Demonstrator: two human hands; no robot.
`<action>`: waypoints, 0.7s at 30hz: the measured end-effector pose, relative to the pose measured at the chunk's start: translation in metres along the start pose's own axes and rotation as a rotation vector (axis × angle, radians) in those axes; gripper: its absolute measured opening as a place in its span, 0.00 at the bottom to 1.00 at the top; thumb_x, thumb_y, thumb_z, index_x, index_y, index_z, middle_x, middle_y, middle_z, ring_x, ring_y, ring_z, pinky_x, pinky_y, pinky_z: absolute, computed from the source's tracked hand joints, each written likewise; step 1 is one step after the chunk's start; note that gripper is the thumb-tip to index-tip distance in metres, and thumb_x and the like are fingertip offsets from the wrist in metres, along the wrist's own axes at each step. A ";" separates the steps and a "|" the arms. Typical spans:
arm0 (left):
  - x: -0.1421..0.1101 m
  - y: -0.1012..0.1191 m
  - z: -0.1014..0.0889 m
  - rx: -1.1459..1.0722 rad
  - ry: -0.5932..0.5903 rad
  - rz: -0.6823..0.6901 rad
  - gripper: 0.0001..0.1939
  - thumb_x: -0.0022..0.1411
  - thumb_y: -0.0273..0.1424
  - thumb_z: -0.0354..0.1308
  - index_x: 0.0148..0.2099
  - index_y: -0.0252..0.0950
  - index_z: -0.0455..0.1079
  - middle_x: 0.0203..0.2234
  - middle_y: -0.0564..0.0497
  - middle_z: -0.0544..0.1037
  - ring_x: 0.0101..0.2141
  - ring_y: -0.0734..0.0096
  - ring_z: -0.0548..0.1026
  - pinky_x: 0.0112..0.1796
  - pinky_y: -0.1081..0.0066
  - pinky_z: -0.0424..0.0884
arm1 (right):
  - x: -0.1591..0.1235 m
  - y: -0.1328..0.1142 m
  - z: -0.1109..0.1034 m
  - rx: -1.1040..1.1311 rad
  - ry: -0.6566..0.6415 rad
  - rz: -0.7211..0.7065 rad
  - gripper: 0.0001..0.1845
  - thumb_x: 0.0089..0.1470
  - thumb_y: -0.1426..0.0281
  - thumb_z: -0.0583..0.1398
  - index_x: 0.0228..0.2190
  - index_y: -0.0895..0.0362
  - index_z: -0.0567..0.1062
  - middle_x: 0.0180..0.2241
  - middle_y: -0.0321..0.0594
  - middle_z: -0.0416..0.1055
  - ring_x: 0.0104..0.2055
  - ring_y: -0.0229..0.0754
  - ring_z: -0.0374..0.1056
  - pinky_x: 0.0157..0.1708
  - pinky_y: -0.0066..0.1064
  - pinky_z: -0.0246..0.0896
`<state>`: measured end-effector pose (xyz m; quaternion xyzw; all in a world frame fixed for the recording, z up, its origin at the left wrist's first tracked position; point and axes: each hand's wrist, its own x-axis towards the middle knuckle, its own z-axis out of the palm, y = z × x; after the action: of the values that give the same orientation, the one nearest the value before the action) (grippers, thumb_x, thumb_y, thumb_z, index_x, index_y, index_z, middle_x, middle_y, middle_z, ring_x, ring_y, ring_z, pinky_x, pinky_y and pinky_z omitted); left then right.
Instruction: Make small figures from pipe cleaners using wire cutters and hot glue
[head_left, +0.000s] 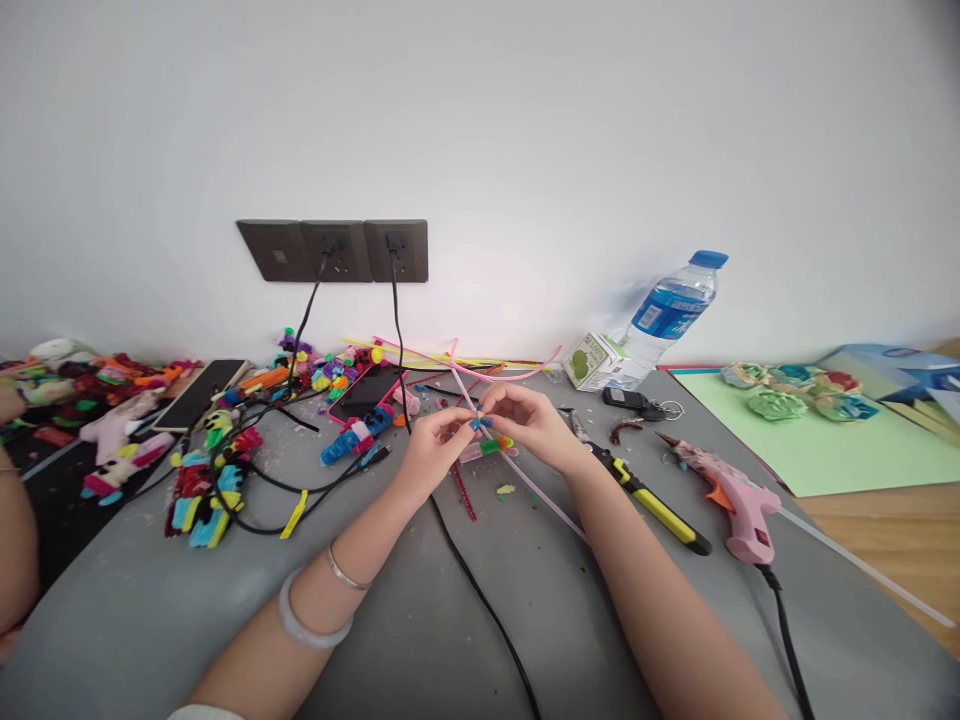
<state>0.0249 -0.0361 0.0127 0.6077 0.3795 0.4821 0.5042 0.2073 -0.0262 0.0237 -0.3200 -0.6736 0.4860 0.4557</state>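
Note:
Both my hands meet above the middle of the table, fingertips almost touching. My left hand (442, 440) is closed in a pinch, thumb against forefinger. My right hand (529, 420) pinches from the other side. Between them runs a long pale lilac pipe cleaner (544, 497), slanting from the back down toward my right forearm. A tiny yellowish bit shows at the fingertips, too small to name. Just under the hands lie a green and orange piece (495, 445) and a red glittery pipe cleaner (463, 492).
A pink glue gun (750, 510), a yellow-black cutter (660, 505) and keys (667, 409) lie right. Behind stands a water bottle (671, 315) by a small box (596, 360). Black cables (480, 580) cross the table. Fuzzy figures (206, 490) and phones (199, 395) lie left, near another person's arm (15, 520).

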 end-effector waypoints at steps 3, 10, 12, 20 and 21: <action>0.000 -0.001 0.000 -0.006 -0.003 -0.017 0.12 0.58 0.38 0.62 0.37 0.35 0.79 0.27 0.47 0.81 0.27 0.68 0.76 0.27 0.72 0.70 | -0.001 0.000 0.000 0.019 -0.003 0.008 0.09 0.57 0.62 0.64 0.35 0.54 0.73 0.31 0.38 0.71 0.31 0.39 0.66 0.26 0.30 0.62; -0.001 0.000 0.000 -0.022 0.015 -0.018 0.15 0.57 0.41 0.63 0.37 0.33 0.81 0.27 0.45 0.82 0.29 0.66 0.78 0.30 0.71 0.73 | 0.000 -0.001 -0.001 0.008 -0.017 -0.007 0.10 0.57 0.62 0.64 0.35 0.55 0.74 0.31 0.39 0.71 0.31 0.39 0.66 0.28 0.30 0.62; -0.001 0.001 0.000 -0.014 0.012 -0.017 0.16 0.57 0.41 0.63 0.36 0.33 0.80 0.26 0.46 0.82 0.28 0.67 0.77 0.29 0.71 0.72 | 0.001 -0.002 0.000 0.009 -0.019 -0.017 0.10 0.57 0.62 0.64 0.34 0.55 0.73 0.32 0.39 0.71 0.32 0.39 0.66 0.30 0.31 0.62; -0.001 0.001 -0.001 -0.016 -0.012 -0.041 0.18 0.57 0.44 0.62 0.29 0.33 0.78 0.23 0.47 0.80 0.22 0.72 0.72 0.25 0.73 0.69 | 0.001 -0.007 0.003 -0.014 -0.049 -0.034 0.08 0.55 0.64 0.65 0.32 0.56 0.73 0.34 0.39 0.69 0.33 0.39 0.66 0.29 0.30 0.63; -0.001 0.000 -0.001 -0.034 -0.015 -0.053 0.18 0.57 0.44 0.63 0.30 0.32 0.78 0.23 0.47 0.80 0.22 0.72 0.73 0.25 0.73 0.70 | 0.001 -0.007 0.003 -0.022 -0.049 -0.041 0.08 0.55 0.65 0.65 0.32 0.56 0.73 0.34 0.39 0.69 0.33 0.39 0.66 0.31 0.30 0.64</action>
<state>0.0235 -0.0370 0.0127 0.5922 0.3835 0.4706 0.5299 0.2043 -0.0283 0.0306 -0.2992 -0.6964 0.4768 0.4452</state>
